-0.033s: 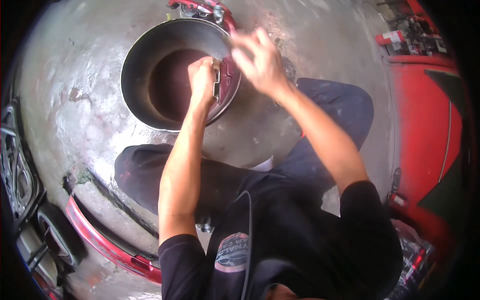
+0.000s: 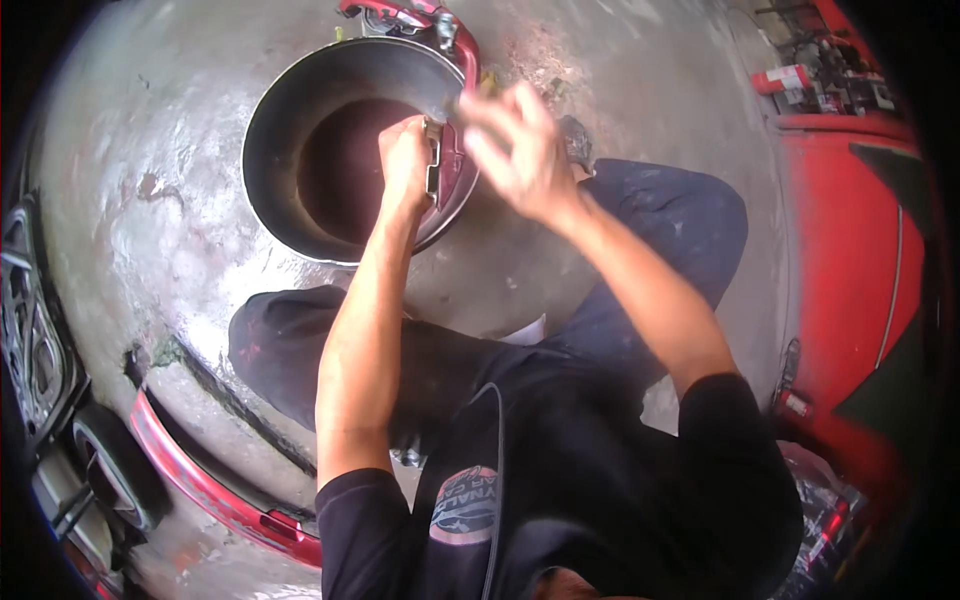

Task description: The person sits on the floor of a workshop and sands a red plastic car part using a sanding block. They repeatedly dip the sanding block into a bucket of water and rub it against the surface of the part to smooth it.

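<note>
"What's around?"
"Tyre [image 2: 120, 468], red strip [image 2: 215, 498], tub [image 2: 268, 150]. Over the tub, the left hand [image 2: 405, 158] grips a red part [image 2: 452, 165]."
"The right hand [image 2: 530, 160]?"
"Blurry, half curled, a bit lower than before. Can't tell if it's empty. Then a red panel [image 2: 840, 250]."

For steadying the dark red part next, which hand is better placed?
Left, I'd judge: the left hand grips the dark red part at the basin, while the right hand, blurred just right of the part, shows no clear hold on it.
</note>
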Demonstrator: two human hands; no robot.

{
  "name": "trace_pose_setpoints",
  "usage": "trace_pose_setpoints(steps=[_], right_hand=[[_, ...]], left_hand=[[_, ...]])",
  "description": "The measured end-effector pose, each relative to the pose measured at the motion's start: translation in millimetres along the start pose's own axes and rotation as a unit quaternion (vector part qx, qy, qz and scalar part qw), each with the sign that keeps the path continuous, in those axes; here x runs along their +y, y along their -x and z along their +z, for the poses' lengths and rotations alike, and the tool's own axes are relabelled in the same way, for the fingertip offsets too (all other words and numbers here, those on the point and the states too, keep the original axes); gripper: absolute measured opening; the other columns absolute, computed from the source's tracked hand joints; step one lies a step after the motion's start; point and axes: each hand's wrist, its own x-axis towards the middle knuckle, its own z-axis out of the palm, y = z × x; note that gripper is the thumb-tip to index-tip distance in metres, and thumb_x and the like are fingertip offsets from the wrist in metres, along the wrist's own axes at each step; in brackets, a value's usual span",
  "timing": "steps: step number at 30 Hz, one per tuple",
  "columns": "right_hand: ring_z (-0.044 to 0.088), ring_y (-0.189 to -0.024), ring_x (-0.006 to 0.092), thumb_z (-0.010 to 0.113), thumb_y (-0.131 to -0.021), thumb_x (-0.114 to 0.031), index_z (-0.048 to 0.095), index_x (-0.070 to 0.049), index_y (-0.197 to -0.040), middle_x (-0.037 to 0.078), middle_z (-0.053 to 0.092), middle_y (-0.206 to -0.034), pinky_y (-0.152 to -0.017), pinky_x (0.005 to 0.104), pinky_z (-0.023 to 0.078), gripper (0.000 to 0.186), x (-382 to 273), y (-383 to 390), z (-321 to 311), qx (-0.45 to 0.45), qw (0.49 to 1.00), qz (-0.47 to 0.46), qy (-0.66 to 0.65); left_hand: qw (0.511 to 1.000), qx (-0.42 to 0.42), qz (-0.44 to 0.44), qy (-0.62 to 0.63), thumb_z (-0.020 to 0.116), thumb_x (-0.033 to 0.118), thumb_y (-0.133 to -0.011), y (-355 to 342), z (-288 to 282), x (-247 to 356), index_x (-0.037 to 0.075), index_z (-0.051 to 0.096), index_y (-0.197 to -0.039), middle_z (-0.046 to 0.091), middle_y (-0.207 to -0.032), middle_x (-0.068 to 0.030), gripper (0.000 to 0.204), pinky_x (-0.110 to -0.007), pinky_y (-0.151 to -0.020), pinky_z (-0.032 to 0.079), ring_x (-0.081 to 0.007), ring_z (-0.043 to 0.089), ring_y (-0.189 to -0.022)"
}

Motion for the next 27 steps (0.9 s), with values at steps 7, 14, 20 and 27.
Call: trace_pose_setpoints(steps=[7, 14, 20, 27], right_hand=[[0.066, -0.085, 0.0354, 0.073, -0.091, -0.025, 0.078, -0.014, -0.120, 0.017, 0.058, -0.095, -0.077, 0.0479, 0.057, 0.031, 43.9, -58.0, 12.6, 0.042, 0.996, 0.051, 0.058], [0.070, -0.090, 0.0390, 0.074, -0.089, -0.022, 0.080, -0.010, -0.118, 0.020, 0.060, -0.102, -0.077, 0.0502, 0.059, 0.032, -10.9, 0.5, -5.4, -0.001, 0.998, 0.016, 0.066], [0.069, -0.102, 0.0404, 0.073, -0.089, -0.019, 0.079, -0.004, -0.117, 0.022, 0.061, -0.105, -0.082, 0.0505, 0.060, 0.032, -26.8, 8.5, -5.3, 0.027, 0.994, 0.027, 0.098], [0.068, -0.095, 0.0404, 0.071, -0.091, -0.019, 0.079, -0.009, -0.114, 0.021, 0.061, -0.102, -0.073, 0.0498, 0.059, 0.027, -13.6, -23.1, -2.3, 0.016, 0.989, 0.030, 0.147]], left_hand=[[0.995, 0.068, -0.005, -0.078, 0.050, 0.008, -0.096, 11.4, 15.0, 8.5, 0.000, 0.071, -0.082, 0.062, -0.069, -0.0034, 0.026, -0.033, -0.053, 0.044, -0.0123, 0.057, -0.058], [1.000, 0.024, -0.001, 0.019, 0.052, 0.005, -0.092, 9.6, 9.7, -2.0, 0.001, 0.066, -0.075, 0.059, -0.068, -0.0008, 0.023, -0.032, -0.050, 0.038, -0.0095, 0.050, -0.054], [1.000, 0.020, 0.004, 0.005, 0.054, 0.008, -0.093, 3.1, 10.2, -8.5, 0.002, 0.068, -0.073, 0.061, -0.068, -0.0014, 0.025, -0.031, -0.051, 0.039, -0.0087, 0.049, -0.054], [0.999, 0.049, 0.025, -0.003, 0.056, 0.007, -0.092, -1.3, 12.4, -6.4, 0.000, 0.066, -0.072, 0.059, -0.067, -0.0009, 0.024, -0.033, -0.052, 0.039, -0.0103, 0.051, -0.055]])
